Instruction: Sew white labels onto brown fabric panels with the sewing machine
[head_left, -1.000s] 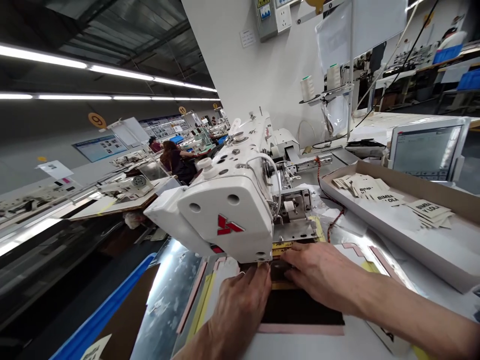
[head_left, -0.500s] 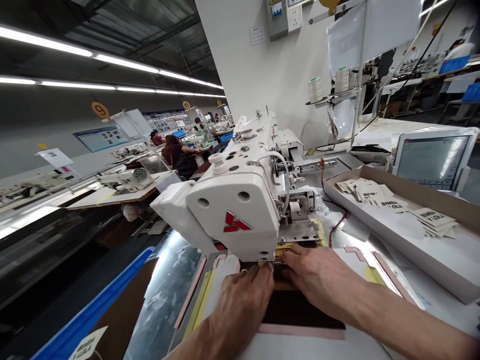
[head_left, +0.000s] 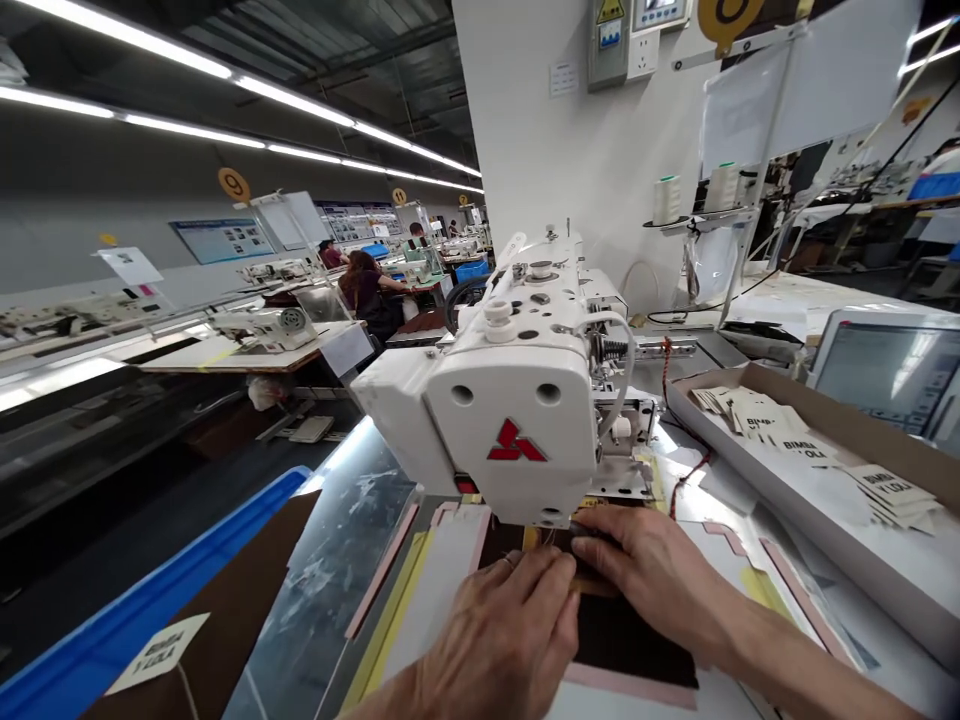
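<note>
Dark brown panel [head_left: 637, 642]: near centre, beside white sewing machine [head_left: 517, 400].
Left hand [head_left: 504, 625]: palm down, fingers extended on panel.
Right hand [head_left: 654, 570]: fingers bent over panel; grip, I cannot tell.

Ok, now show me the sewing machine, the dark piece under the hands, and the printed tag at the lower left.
Sewing machine [head_left: 504, 398]: head view, white end cover, above the red logo.
Dark piece [head_left: 611, 637]: head view, uncovered near part.
Printed tag [head_left: 159, 653]: head view, lettered face.
</note>
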